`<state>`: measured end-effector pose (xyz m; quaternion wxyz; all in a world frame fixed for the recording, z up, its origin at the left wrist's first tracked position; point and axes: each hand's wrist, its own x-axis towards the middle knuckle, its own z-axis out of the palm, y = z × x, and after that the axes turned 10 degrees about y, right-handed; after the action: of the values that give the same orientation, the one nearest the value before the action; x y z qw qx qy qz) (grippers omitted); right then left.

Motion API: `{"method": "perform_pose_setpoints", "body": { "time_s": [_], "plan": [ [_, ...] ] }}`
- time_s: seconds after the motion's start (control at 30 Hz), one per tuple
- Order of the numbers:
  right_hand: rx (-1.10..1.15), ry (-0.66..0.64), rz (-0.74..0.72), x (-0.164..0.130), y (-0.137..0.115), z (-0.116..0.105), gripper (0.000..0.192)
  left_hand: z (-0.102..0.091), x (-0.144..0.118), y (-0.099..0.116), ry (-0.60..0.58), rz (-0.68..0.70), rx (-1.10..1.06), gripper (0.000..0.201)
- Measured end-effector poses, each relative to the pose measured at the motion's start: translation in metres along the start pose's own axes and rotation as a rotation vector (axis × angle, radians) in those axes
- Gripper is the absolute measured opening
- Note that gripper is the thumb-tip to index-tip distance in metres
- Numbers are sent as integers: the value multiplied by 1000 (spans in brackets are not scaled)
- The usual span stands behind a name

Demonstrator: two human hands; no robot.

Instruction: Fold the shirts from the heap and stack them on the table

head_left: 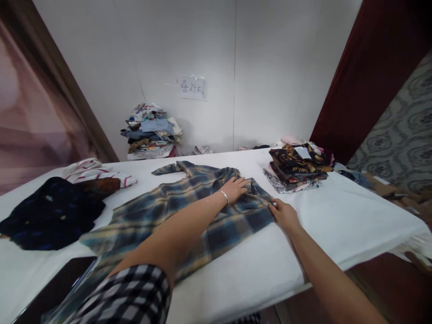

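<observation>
A blue and yellow plaid shirt (175,211) lies spread across the white table (337,216). My left hand (234,186), with a bracelet at the wrist, rests flat on the shirt near its collar end, fingers apart. My right hand (285,213) pinches the shirt's right edge against the tabletop. Both arms reach forward from the lower edge of the view.
A stack of folded dark patterned shirts (299,168) sits right of the plaid shirt. A dark navy garment (50,216) and a striped white one (94,171) lie at the left. A heap of clothes (151,130) stands against the back wall, under a paper sign (193,87).
</observation>
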<state>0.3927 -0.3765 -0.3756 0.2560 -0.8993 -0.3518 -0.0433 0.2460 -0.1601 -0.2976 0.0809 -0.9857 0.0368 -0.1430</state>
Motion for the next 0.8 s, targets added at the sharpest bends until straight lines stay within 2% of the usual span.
{"method": "perform_pose_setpoints", "body": {
  "time_s": [0.1, 0.2, 0.3, 0.4, 0.47, 0.53, 0.63, 0.7, 0.8],
  "plan": [
    [17, -1, -12, 2, 3, 1, 30, 4, 13, -8, -24, 4, 53, 33],
    [21, -10, -7, 4, 4, 1, 30, -3, 16, -31, -75, -22, 133, 22],
    [11, -6, 0, 5, 4, 0, 31, -26, 9, -59, -81, -61, 168, 18],
    [16, 2, 9, 5, 4, 1, 31, -57, -10, -78, -7, -98, 190, 21],
    [24, 7, 13, 5, 5, 2, 32, -73, -28, -82, 35, -111, 181, 22],
    [41, 9, 21, 5, 5, 3, 34, -80, -45, -78, 35, -115, 129, 21],
    [65, 4, 51, 3, 4, 1, 38, -66, -59, -62, -5, -86, 17, 34],
    [77, -1, 78, 2, 2, -1, 36, -45, -58, -48, -33, -62, -22, 50],
    [88, 4, 94, 0, 1, -3, 30, -12, -43, -32, -54, -93, -21, 63]
  ]
}}
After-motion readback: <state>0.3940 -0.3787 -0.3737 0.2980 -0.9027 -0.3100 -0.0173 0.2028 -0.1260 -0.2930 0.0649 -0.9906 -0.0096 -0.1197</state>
